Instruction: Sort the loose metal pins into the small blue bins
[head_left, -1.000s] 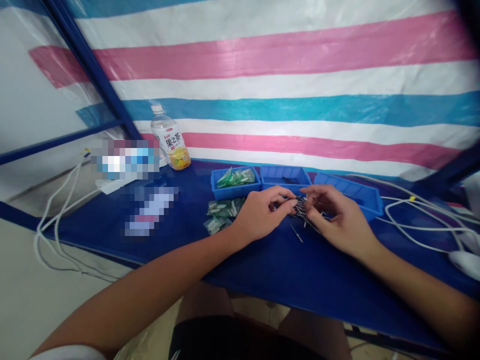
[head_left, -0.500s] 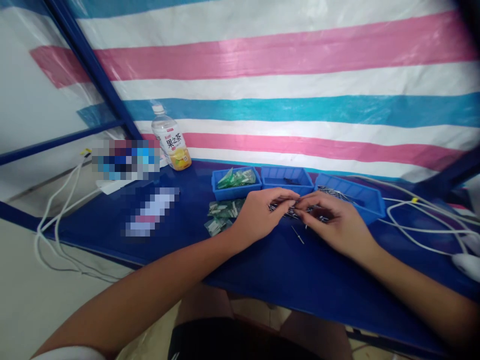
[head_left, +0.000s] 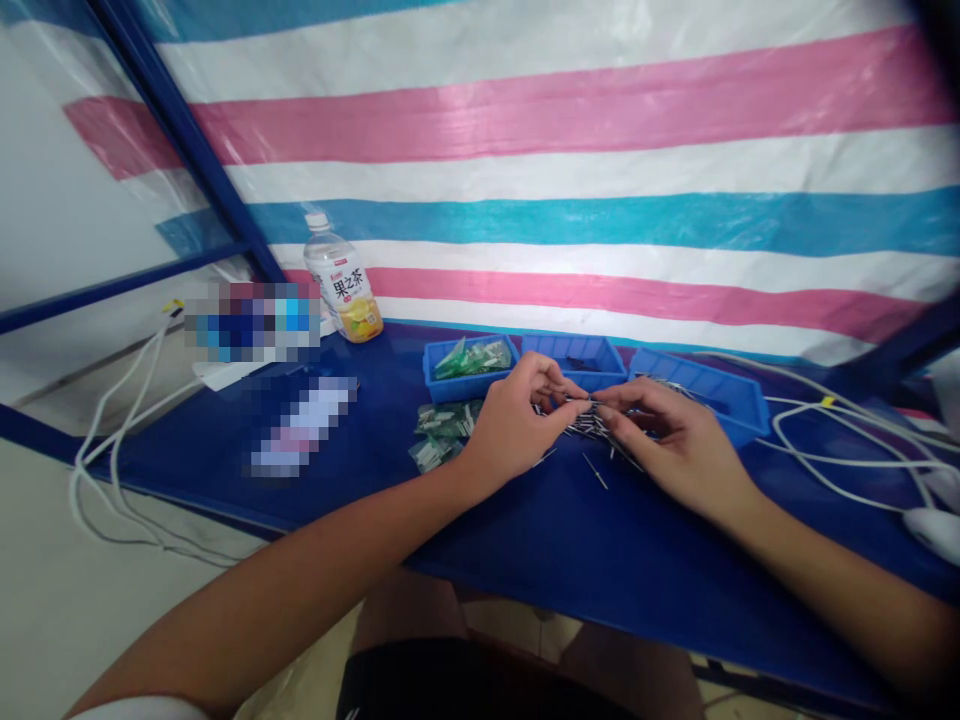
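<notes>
A loose heap of thin metal pins (head_left: 600, 428) lies on the blue table (head_left: 525, 530) between my hands. My left hand (head_left: 517, 420) has its fingers pinched together on pins at the heap's left edge. My right hand (head_left: 667, 440) rests on the heap's right side with fingertips pressed on the pins. One stray pin (head_left: 595, 470) lies just in front of the heap. Small clear green bags (head_left: 442, 432) lie left of my left hand.
Three blue trays stand behind the hands: left tray (head_left: 469, 365) with green bags, middle tray (head_left: 577, 358), right tray (head_left: 705, 395) with pins. A drink bottle (head_left: 343, 290) stands at the back left. White cables (head_left: 847, 440) run along the right; a striped tarp hangs behind.
My left hand has lifted and curled its fingers more over the heap's left edge. The right hand shifted slightly, still on the pins. The heap has spread a little.
</notes>
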